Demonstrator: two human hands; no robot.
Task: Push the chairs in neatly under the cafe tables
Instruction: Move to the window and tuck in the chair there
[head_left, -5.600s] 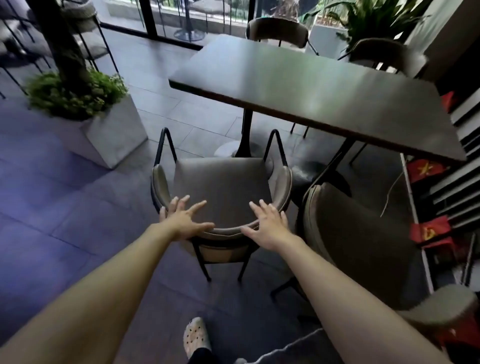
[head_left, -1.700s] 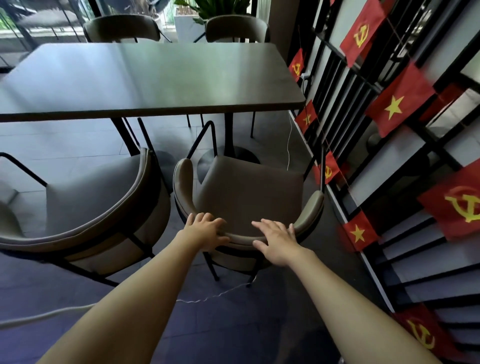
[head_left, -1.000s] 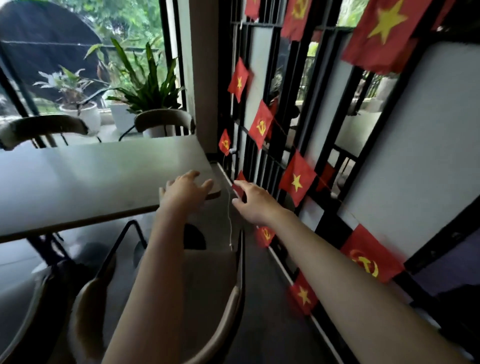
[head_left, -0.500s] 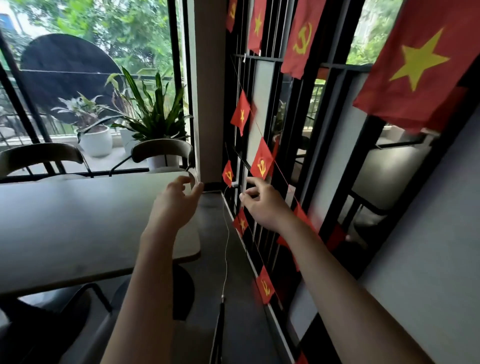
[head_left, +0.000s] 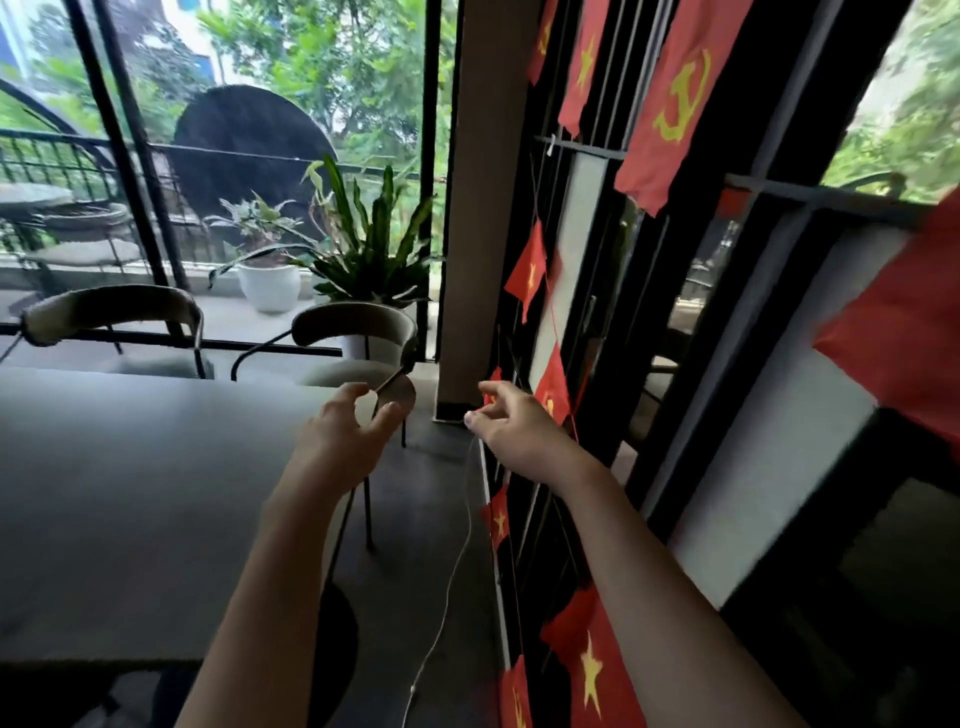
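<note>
Left hand (head_left: 348, 431) and right hand (head_left: 514, 426): empty, fingers loosely curled, at the far right corner of the surface (head_left: 130, 493). Chair (head_left: 358, 325) at its far edge. Red flags (head_left: 670, 104): yellow star or hammer-and-sickle emblems.

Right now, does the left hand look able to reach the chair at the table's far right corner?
Probably yes. The left hand is empty, raised over the corner of the table, and the chair stands just beyond with nothing between them. Depth is hard to judge; a step may be needed.
</note>
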